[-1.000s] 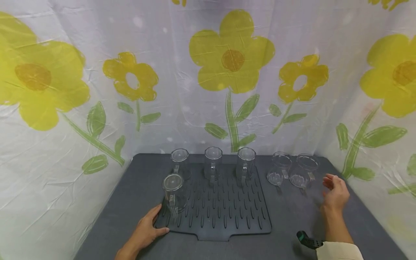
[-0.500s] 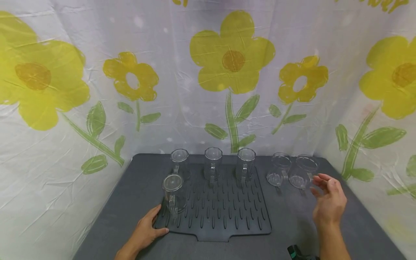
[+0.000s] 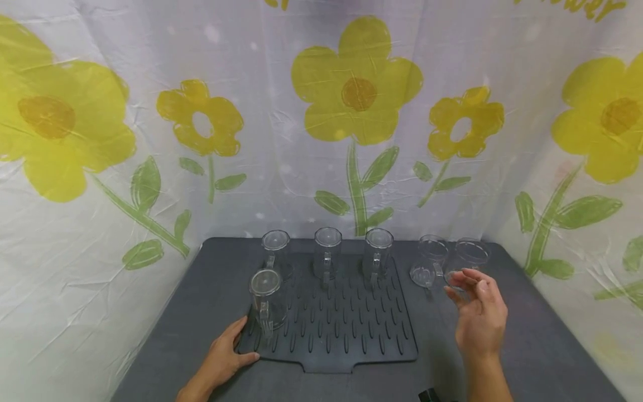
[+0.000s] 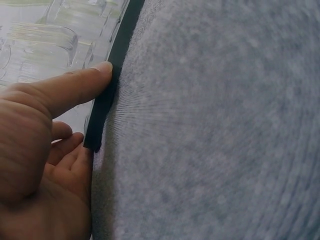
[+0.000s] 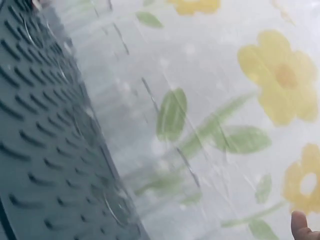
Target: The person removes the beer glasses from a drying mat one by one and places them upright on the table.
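My left hand (image 3: 221,354) holds the front left corner of a dark ribbed drying mat (image 3: 346,335). In the left wrist view its thumb (image 4: 85,85) presses the mat's edge, with fingers around the corner. Beside that hand, a clear glass mug (image 3: 268,304) stands upside down on the mat. My right hand (image 3: 479,318) is right of the mat, holding nothing, fingers loosely bent. It partly covers the rightmost upright glass mug (image 3: 472,254); whether it touches it I cannot tell. Another upright glass mug (image 3: 430,261) stands just left of that one.
Along the mat's back edge stand three upside-down glass mugs, at left (image 3: 277,257), middle (image 3: 328,254) and right (image 3: 379,254). A grey table (image 3: 176,312) lies under everything. A flower-print curtain (image 3: 271,167) closes off the back and sides.
My right hand has moved left from the table's right side to in front of the rightmost mug. The left hand and the mugs have stayed put.
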A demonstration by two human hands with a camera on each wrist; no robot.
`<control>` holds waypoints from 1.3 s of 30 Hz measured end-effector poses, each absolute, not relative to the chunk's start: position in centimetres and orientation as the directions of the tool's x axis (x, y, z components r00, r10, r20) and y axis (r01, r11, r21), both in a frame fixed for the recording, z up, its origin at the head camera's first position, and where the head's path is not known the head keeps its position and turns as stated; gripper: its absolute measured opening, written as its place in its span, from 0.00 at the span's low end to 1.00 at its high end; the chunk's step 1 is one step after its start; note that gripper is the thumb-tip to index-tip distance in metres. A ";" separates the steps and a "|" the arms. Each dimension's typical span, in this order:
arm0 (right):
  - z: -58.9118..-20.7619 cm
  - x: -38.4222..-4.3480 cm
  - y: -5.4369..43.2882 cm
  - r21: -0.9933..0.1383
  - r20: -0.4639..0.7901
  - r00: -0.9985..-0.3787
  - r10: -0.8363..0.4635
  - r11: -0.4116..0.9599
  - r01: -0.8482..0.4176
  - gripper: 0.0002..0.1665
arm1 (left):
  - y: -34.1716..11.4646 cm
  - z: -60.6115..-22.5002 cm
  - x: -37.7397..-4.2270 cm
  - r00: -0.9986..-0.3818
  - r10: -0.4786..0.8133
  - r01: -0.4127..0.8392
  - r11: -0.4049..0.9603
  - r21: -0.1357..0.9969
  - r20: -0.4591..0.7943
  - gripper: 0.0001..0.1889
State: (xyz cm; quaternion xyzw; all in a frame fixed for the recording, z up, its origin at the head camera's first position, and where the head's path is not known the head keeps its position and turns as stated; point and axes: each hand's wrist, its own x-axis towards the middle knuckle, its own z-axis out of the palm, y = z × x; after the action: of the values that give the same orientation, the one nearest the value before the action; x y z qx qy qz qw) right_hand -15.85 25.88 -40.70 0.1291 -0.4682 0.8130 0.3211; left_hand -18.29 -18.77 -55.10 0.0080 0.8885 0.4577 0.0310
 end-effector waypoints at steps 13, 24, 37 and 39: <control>-42.2 -15.8 19.3 -0.679 0.611 -0.768 0.191 -0.372 -0.633 0.16 | -18.9 -55.1 -18.3 -0.997 0.067 -0.002 0.566 0.824 -0.048 0.53; -44.0 -16.0 15.6 -0.777 0.526 -0.841 0.125 -0.331 -0.535 0.15 | -18.9 -55.0 -18.3 -0.996 0.059 -0.018 0.568 0.823 -0.062 0.53; -46.2 -16.4 12.4 -0.840 0.502 -0.865 0.014 -0.233 -0.491 0.15 | -19.1 -55.4 -18.5 -0.997 0.055 -0.021 0.563 0.826 -0.063 0.53; -46.5 -16.5 12.0 -0.852 0.484 -0.875 -0.003 -0.228 -0.471 0.16 | -19.1 -55.4 -18.5 -0.997 0.052 -0.023 0.562 0.827 -0.064 0.53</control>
State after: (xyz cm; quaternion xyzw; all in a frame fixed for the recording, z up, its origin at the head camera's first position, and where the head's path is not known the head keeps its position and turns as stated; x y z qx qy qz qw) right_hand -16.51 12.03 -46.51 0.1968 -0.6017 0.7586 0.1543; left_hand -18.46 -19.08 -55.40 0.0082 0.8828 0.4680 0.0403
